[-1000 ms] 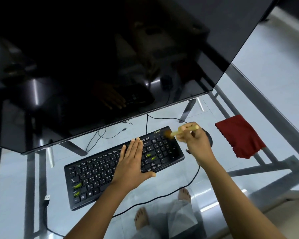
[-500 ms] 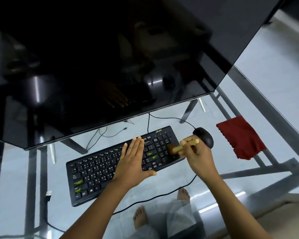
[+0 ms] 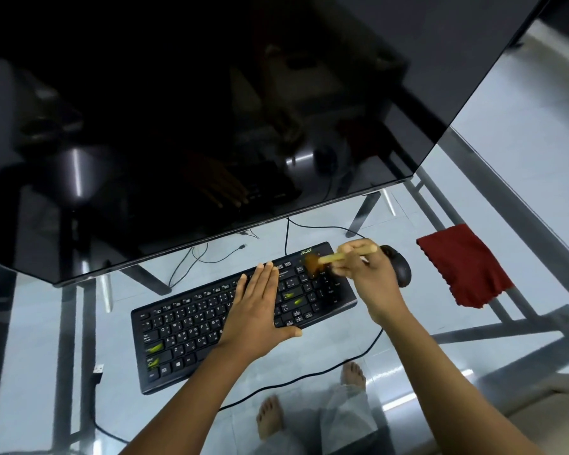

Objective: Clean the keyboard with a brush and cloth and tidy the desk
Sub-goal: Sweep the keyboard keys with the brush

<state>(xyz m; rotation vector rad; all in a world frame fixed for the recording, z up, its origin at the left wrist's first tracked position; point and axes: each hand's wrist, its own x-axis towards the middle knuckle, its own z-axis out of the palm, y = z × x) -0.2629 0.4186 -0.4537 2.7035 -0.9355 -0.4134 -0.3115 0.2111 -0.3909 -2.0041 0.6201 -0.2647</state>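
One black keyboard (image 3: 243,315) slants up to the right, one flat left hand (image 3: 257,310) rests on it, and right-hand fingers (image 3: 349,262) pinch one brush (image 3: 340,256) pointing left.

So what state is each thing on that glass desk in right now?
keyboard: flat on the glass, pinned by the left hand
brush: gripped in the right hand, bristles on the upper right keys
mouse: resting beside the keyboard, partly hidden
red cloth: lying unused, crumpled
monitor: dark, off
loose USB plug: unplugged
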